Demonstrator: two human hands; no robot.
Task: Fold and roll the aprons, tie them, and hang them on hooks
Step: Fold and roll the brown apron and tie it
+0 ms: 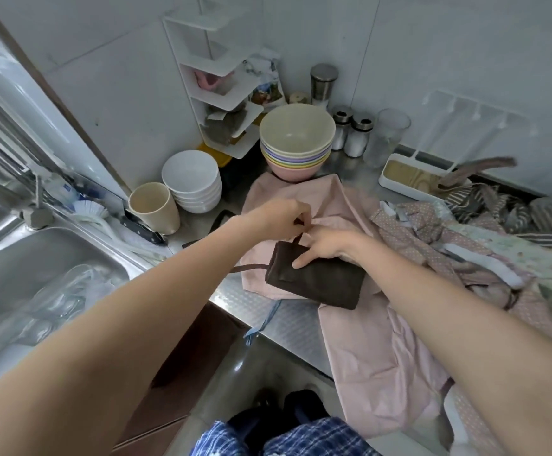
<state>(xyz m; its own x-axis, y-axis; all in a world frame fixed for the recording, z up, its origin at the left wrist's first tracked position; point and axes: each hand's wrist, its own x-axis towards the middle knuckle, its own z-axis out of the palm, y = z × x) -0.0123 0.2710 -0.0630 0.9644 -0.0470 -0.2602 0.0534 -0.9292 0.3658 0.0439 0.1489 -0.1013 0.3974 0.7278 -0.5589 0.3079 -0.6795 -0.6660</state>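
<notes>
My left hand (281, 213) pinches the strap (297, 239), right hand (325, 246) presses the folded brown apron (317, 279) flat; slack could unroll it.

- Brown apron (317, 279): folded into a pad, lying on pink apron (367, 350) spread over the bench (268, 311).
- Left hand (284, 213): pinches brown strap (297, 238).
- Right hand (325, 248): fingers press the pad.
- Bowls (296, 139), cup (154, 207): behind.

Brown folded apron (317, 279); plain pink apron (376, 350); polka-dot pink apron (432, 238).
</notes>
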